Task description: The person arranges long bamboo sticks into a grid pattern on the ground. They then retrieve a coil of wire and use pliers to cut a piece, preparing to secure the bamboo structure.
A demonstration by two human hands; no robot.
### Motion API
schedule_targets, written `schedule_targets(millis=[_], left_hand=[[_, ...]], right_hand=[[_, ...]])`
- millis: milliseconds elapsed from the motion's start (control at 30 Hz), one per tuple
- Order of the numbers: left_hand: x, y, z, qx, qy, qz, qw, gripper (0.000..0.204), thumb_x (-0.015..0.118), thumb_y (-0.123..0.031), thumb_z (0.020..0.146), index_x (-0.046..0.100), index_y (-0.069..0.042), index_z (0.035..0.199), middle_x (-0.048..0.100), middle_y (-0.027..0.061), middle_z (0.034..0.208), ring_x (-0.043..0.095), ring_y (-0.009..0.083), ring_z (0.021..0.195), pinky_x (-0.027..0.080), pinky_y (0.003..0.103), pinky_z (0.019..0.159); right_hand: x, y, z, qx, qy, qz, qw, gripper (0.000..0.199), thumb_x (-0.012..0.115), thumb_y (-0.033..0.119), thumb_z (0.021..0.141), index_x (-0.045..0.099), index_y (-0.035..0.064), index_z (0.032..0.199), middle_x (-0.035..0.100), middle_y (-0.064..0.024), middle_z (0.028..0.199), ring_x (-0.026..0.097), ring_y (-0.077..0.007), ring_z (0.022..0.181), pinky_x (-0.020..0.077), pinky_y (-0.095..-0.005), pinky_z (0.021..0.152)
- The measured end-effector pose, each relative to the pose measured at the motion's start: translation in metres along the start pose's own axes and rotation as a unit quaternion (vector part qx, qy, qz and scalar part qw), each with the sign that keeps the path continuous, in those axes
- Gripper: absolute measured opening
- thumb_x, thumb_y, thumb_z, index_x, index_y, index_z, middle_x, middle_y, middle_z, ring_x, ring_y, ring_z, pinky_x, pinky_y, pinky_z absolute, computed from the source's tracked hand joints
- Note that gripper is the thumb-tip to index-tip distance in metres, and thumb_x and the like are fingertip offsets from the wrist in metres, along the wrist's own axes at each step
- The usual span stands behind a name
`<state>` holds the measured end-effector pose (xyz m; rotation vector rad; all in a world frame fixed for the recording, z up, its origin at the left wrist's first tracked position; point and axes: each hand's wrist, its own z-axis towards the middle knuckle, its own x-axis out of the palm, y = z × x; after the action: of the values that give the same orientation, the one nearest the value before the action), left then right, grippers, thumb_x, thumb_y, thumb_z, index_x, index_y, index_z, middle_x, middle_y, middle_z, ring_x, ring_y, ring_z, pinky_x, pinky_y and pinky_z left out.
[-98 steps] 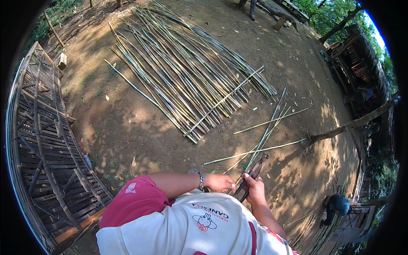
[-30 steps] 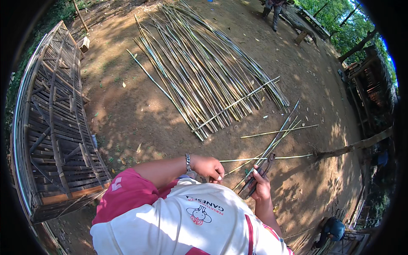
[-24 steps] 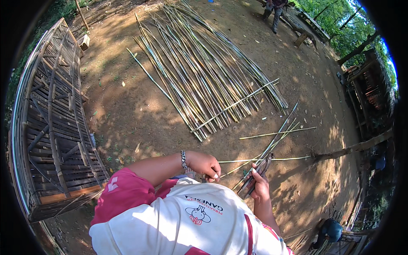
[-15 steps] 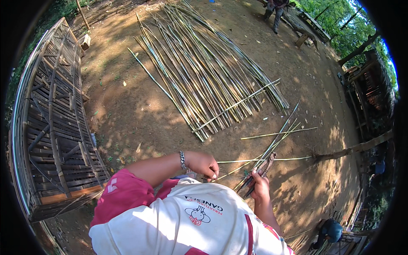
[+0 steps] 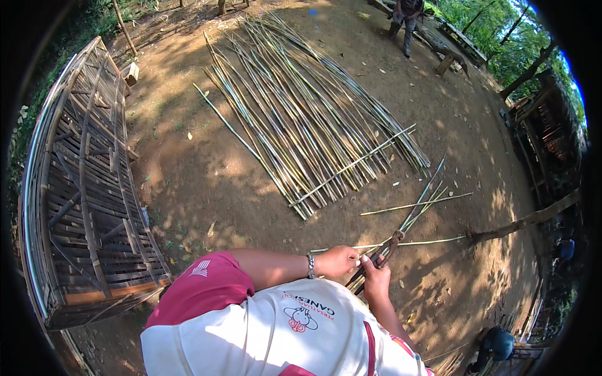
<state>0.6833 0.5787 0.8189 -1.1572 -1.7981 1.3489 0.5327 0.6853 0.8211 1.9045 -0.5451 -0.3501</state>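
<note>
My right hand (image 5: pixel 377 279) grips a rusty pair of pincers (image 5: pixel 390 247) with dark handles, its head tilted up and away from me. My left hand (image 5: pixel 339 261), a chain bracelet on its wrist, is close beside the pincers' handles. Its fingers are pinched together near the right thumb; what they hold, if anything, is too small to make out. Beyond the pincers' head, several thin bamboo poles (image 5: pixel 430 195) cross on the ground. Another thin pole (image 5: pixel 433 242) runs sideways behind the pincers, its middle hidden by them.
A wide row of long bamboo poles (image 5: pixel 295 119) lies on the dirt ahead, one pole crossing its near end. A slatted bamboo frame (image 5: pixel 94 207) stands at left. One person (image 5: pixel 409 22) stands far off; another (image 5: pixel 496 343) is at lower right. A log (image 5: pixel 527 220) lies at right.
My left hand has moved right, up to the right hand and the pincers' handles. The right hand keeps hold of the pincers and has shifted slightly. The whole view has shifted a little.
</note>
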Motion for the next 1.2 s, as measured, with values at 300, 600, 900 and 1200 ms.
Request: schedule_targets(millis=[300,600,900,1200], left_hand=[[-0.008,0.021,-0.001,-0.034,0.033,0.045,0.998,0.023,0.059,-0.025,0.092,0.068,-0.004,0.091,0.065,0.0016,0.069,0.058,0.0122,0.063,0.046,0.031,0.060],[-0.016,0.041,-0.007,-0.083,0.022,0.041,0.995,0.023,0.061,-0.028,0.093,0.070,-0.007,0.094,0.068,0.0000,0.073,0.059,0.0104,0.063,0.047,0.031,0.058],[-0.024,0.010,-0.004,-0.070,0.033,0.091,0.993,0.026,0.064,-0.031,0.094,0.070,-0.006,0.097,0.067,-0.0006,0.076,0.058,0.0086,0.067,0.046,0.028,0.061],[-0.017,-0.006,-0.009,-0.130,0.047,0.005,0.990,0.024,0.062,-0.030,0.095,0.068,-0.008,0.090,0.068,-0.0022,0.075,0.055,0.0078,0.058,0.044,0.027,0.054]], right_hand=[[-0.004,-0.001,-0.013,0.030,0.036,-0.144,0.988,0.014,0.073,0.010,0.086,0.064,0.0003,0.089,0.065,-0.0019,0.079,0.059,-0.0092,0.071,0.0476,-0.0257,0.066],[0.009,0.035,-0.015,0.084,0.077,-0.317,0.941,0.031,0.078,0.029,0.083,0.068,0.0023,0.094,0.064,-0.0033,0.069,0.055,-0.0109,0.061,0.0459,-0.0323,0.060],[-0.006,0.019,0.007,0.038,0.074,-0.318,0.944,0.040,0.078,0.034,0.081,0.067,-0.0006,0.100,0.069,-0.0096,0.078,0.064,-0.0151,0.070,0.0507,-0.0337,0.065],[-0.009,0.029,-0.002,0.042,0.071,-0.302,0.950,0.039,0.079,0.031,0.082,0.067,0.0005,0.102,0.070,-0.0084,0.081,0.064,-0.0139,0.070,0.0512,-0.0327,0.067]])
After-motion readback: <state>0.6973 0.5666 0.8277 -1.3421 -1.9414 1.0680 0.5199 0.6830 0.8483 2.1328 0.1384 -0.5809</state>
